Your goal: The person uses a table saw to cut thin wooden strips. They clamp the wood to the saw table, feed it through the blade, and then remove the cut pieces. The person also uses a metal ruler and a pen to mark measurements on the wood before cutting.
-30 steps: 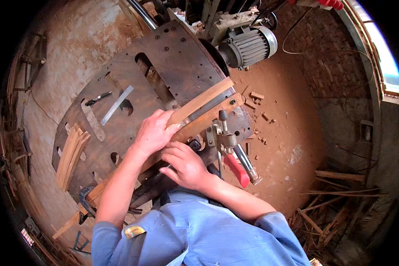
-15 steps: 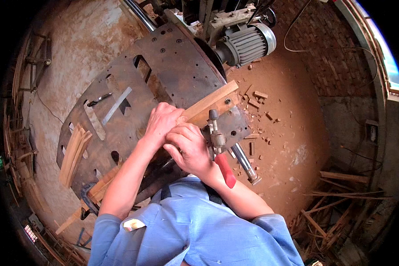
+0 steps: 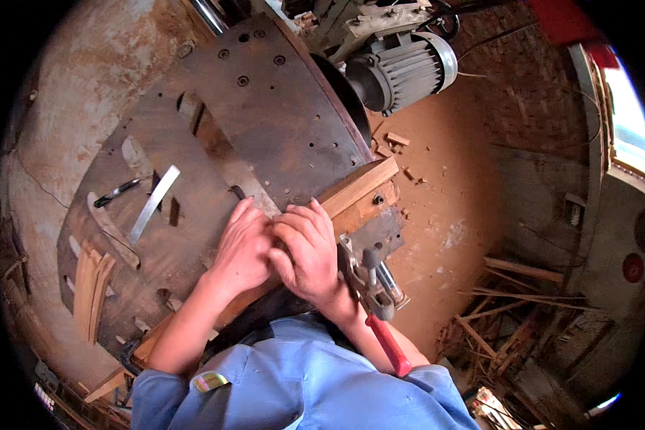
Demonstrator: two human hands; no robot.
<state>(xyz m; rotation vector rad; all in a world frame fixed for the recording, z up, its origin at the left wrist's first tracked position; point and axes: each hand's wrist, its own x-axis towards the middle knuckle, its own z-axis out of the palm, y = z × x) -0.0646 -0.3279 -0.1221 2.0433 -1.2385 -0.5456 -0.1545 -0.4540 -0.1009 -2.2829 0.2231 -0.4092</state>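
My left hand [image 3: 242,246] and my right hand [image 3: 304,247] are side by side at the near edge of a dark metal machine table [image 3: 193,72]. Both have curled fingers over a wooden strip [image 3: 362,185], whose far right end sticks out past the right hand. The rest of the strip is hidden under the hands. Beneath its visible end is a wooden block with a bolt [image 3: 378,200]. Right beside my right wrist stands a toggle clamp [image 3: 371,276] with a red handle [image 3: 388,345] pointing towards me.
On the table's left lie curved wooden pieces [image 3: 91,290], a flat metal bar [image 3: 155,203] and a black pen-like tool [image 3: 117,192]. An electric motor [image 3: 408,70] sits at the back. Wood offcuts [image 3: 397,139] litter the floor on the right, with scrap sticks [image 3: 505,315] piled nearer.
The clamp's red handle has swung down towards me, and its rubber tip has moved nearer my body. My left hand's fingers have shifted along the strip. The whole view has tilted slightly.
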